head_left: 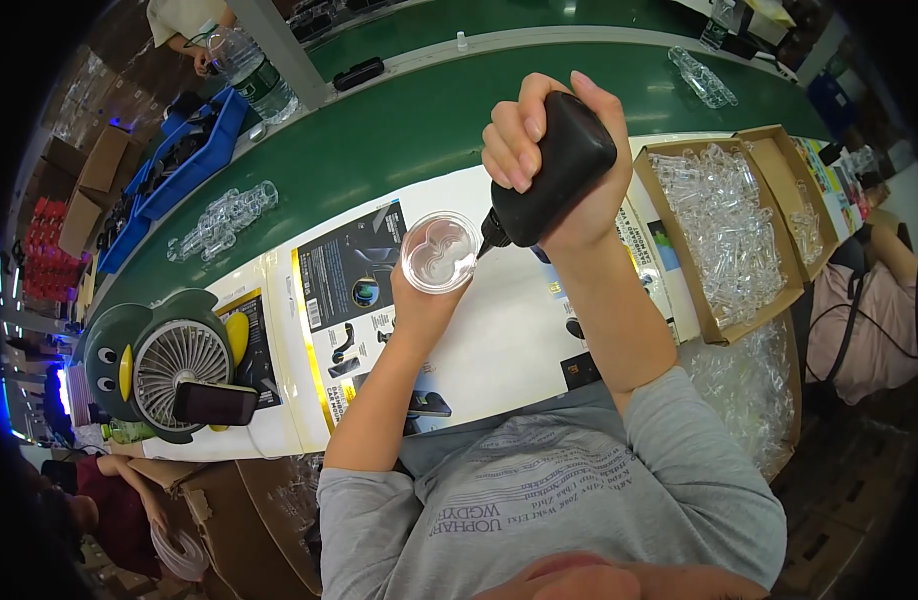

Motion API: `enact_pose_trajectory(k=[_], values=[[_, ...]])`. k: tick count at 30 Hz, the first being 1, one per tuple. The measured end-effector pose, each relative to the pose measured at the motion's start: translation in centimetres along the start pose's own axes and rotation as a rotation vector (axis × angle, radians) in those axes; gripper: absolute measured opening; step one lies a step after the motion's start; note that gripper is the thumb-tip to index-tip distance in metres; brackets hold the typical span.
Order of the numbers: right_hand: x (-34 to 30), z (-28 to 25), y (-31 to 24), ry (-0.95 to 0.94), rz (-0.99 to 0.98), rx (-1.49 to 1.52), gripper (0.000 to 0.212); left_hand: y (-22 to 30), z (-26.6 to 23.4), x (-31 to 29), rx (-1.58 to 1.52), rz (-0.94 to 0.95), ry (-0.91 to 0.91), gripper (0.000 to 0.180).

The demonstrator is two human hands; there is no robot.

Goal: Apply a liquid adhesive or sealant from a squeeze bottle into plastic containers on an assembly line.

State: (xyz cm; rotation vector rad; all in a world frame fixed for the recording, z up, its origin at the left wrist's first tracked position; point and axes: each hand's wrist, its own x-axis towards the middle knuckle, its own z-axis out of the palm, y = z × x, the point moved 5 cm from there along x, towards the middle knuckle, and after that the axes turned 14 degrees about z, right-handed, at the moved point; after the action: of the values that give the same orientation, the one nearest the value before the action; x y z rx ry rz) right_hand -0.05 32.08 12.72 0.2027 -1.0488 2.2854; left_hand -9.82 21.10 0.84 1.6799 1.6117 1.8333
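Observation:
My right hand (516, 146) is wrapped round a black squeeze bottle (562, 168), tilted so that its narrow nozzle points down and left. The nozzle tip is at the right side of a clear round cup (441, 253); whether it touches the rim I cannot tell. From below, my left hand (434, 303) holds the cup over the printed white cardboard. Most of the left fingers are hidden behind the cup. Inside the cup, curved clear shapes show, but I cannot make out whether there is liquid.
An open carton (714, 240) of small clear plastic parts stands to the right. A pile of clear parts (224, 220) lies on the green table (399, 140) at left. Near it are a penguin-shaped fan (169, 365), a phone (216, 404) and blue bins (184, 165). Other people sit nearby.

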Motion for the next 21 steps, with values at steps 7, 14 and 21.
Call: enact_pose_trajectory(k=[7, 14, 21], values=[[0.02, -0.41, -0.30, -0.001, -0.004, 0.015, 0.039, -0.23, 0.09, -0.09, -0.009, 0.007, -0.004, 0.048], [0.13, -0.63, -0.40, 0.003, -0.003, 0.030, 0.040, 0.14, -0.17, 0.10, -0.013, 0.007, 0.006, 0.042], [0.03, 0.17, 0.33, -0.012, 0.024, 0.004, 0.040, 0.28, -0.26, 0.25, -0.011, 0.043, 0.023, 0.040]])
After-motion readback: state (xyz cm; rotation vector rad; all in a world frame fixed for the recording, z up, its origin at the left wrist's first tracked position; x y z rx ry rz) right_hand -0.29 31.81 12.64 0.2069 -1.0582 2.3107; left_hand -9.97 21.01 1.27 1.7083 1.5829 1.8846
